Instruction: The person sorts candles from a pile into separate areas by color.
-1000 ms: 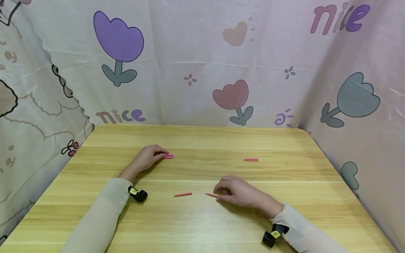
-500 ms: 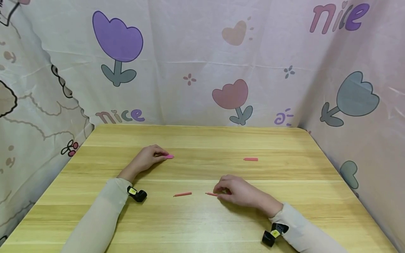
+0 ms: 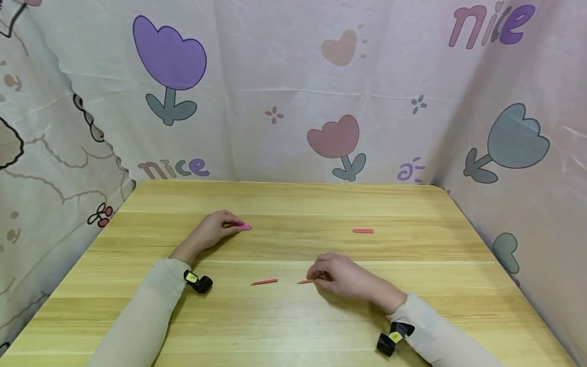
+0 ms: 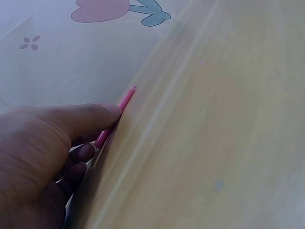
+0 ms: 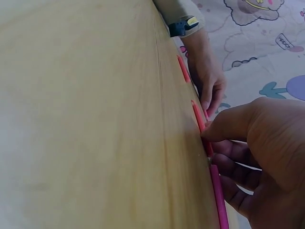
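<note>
My left hand lies low over the back left of the table, thumb and fingers pinching slim bright-pink sticks that look like crayons; their left ends are hidden by the fingers. In the left wrist view, one pink stick shows past the thumb. Nearer the front, my right hand pinches a slim red stick, its narrow tip pointing left and its other end covered. Another red stick lies alone to its left, apart from it and tilted slightly.
Toward the back right of the wooden table lie salmon-pink sticks, side by side. A printed cloth hangs behind the table and along both sides. Black cameras sit on both wrists.
The red stick in my right hand has turned from slanting to almost level, and that hand has shifted slightly left. The pink sticks at my left hand now lie closer together.
</note>
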`<state>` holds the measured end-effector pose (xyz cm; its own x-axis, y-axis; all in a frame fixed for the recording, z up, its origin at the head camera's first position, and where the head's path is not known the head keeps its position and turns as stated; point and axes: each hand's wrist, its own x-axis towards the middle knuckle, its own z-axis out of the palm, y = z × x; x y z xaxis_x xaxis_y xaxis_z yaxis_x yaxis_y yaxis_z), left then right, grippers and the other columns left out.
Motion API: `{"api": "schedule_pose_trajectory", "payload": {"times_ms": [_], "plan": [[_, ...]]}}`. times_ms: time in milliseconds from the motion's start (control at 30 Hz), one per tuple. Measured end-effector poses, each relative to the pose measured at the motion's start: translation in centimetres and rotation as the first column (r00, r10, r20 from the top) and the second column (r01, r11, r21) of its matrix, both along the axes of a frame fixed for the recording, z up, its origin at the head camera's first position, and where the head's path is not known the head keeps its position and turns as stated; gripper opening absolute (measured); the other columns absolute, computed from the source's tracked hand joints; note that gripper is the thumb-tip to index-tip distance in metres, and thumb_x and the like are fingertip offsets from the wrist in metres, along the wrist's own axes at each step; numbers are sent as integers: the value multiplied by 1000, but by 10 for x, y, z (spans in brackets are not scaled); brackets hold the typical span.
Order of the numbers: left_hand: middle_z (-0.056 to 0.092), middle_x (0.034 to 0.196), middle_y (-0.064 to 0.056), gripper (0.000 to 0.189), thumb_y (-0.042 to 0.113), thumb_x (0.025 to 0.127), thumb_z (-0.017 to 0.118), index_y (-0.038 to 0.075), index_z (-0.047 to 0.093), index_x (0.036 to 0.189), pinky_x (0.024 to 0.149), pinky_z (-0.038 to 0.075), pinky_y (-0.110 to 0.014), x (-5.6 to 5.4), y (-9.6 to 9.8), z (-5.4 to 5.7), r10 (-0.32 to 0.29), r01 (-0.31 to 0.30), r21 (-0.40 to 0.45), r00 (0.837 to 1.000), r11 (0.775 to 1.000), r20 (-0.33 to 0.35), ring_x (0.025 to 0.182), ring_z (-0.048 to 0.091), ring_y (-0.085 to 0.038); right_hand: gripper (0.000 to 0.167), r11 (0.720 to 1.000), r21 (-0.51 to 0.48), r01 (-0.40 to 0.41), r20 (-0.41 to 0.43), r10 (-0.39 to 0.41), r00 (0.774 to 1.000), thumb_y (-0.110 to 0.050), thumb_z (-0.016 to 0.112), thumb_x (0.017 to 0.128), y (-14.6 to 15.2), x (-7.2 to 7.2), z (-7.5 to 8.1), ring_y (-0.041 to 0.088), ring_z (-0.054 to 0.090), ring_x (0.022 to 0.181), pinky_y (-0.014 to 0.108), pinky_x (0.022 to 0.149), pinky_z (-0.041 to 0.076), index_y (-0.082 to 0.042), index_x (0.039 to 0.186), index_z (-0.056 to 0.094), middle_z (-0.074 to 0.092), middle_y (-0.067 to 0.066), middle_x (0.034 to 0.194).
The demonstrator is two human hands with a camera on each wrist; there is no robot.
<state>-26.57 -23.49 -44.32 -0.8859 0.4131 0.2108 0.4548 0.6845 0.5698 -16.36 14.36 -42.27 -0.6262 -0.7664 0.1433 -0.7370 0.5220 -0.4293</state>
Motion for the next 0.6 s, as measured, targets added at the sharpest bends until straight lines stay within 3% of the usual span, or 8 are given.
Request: {"api": "schedule_pose_trajectory", "payload": {"times_ms": [600], "plan": [[67, 101, -3, 19, 18, 90, 72, 9, 76, 106, 85, 48, -44, -1, -1, -2, 3, -3, 2, 1000, 1000, 1, 94, 62, -23, 14, 999, 40, -10, 7, 10, 1000, -7, 68, 88, -3, 0, 3, 2, 49, 73, 17, 65, 44, -17, 97, 72, 60, -11, 90]]}}
